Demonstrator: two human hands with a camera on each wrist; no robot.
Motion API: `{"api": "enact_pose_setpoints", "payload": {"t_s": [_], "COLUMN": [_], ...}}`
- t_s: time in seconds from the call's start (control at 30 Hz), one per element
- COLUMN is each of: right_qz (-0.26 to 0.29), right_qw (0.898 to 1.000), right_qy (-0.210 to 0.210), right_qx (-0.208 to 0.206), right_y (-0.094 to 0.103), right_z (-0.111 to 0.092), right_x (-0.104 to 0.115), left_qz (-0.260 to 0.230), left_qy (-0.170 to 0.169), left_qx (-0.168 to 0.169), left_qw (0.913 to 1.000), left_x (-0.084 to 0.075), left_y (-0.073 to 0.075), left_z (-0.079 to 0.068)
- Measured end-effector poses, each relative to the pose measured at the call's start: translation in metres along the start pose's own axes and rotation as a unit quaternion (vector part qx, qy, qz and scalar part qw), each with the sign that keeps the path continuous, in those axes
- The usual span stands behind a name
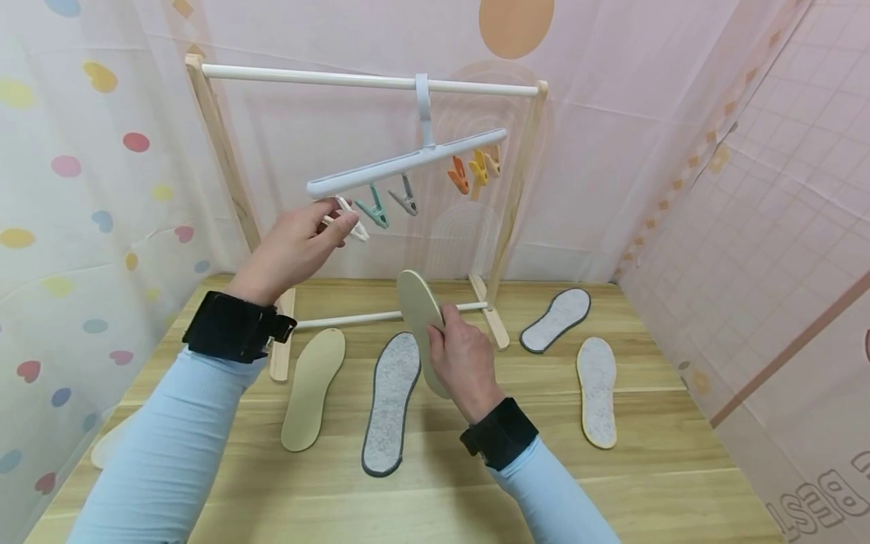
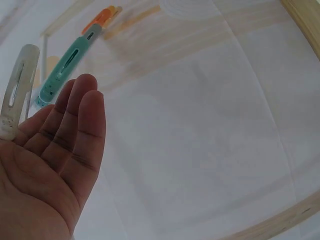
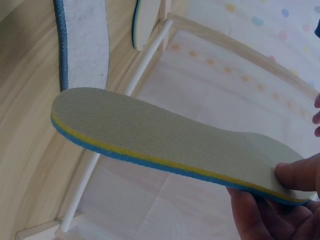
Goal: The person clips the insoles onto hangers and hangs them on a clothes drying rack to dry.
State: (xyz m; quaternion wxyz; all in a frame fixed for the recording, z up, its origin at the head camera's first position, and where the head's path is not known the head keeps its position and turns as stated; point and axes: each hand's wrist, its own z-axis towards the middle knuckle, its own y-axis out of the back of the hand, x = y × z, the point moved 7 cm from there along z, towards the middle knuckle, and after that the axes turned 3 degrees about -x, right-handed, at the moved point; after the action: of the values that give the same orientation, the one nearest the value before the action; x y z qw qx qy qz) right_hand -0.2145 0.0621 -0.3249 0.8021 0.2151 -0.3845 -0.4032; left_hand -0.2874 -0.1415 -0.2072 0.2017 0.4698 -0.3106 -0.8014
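My left hand (image 1: 299, 240) pinches a white clothespin (image 1: 353, 225) under the left end of a pale blue clip hanger (image 1: 408, 160), which tilts down to that side. In the left wrist view the white clothespin (image 2: 19, 92) stands by the palm, near a green clothespin (image 2: 62, 70). In my right hand (image 1: 465, 363) is a beige insole (image 1: 420, 302), gripped by its edge and raised over the table. The right wrist view shows that insole's (image 3: 165, 135) mesh top and its yellow and blue layered edge, with the thumb (image 3: 297, 175) on top.
A wooden rack with a white rod (image 1: 306, 77) carries the hanger. Grey (image 1: 405, 198), orange (image 1: 459, 175) and yellow clothespins (image 1: 479, 168) hang along it. On the wooden table (image 1: 516, 468) lie a beige insole (image 1: 314, 389) and grey felt insoles (image 1: 390, 408), some at the right (image 1: 598, 393).
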Motion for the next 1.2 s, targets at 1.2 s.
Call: {"api": "enact_pose_setpoints", "payload": {"t_s": [1.2], "right_qz": [0.013], "right_qw": [0.999], "right_qy": [0.032], "right_qx": [-0.015], "right_y": [0.012], "right_z": [0.0], "right_x": [0.025], "left_qz": [-0.11], "left_qy": [0.011], "left_qx": [0.033], "left_qw": [0.9933], "left_x": [-0.017], "left_y": [0.002], "left_z": [-0.019]}}
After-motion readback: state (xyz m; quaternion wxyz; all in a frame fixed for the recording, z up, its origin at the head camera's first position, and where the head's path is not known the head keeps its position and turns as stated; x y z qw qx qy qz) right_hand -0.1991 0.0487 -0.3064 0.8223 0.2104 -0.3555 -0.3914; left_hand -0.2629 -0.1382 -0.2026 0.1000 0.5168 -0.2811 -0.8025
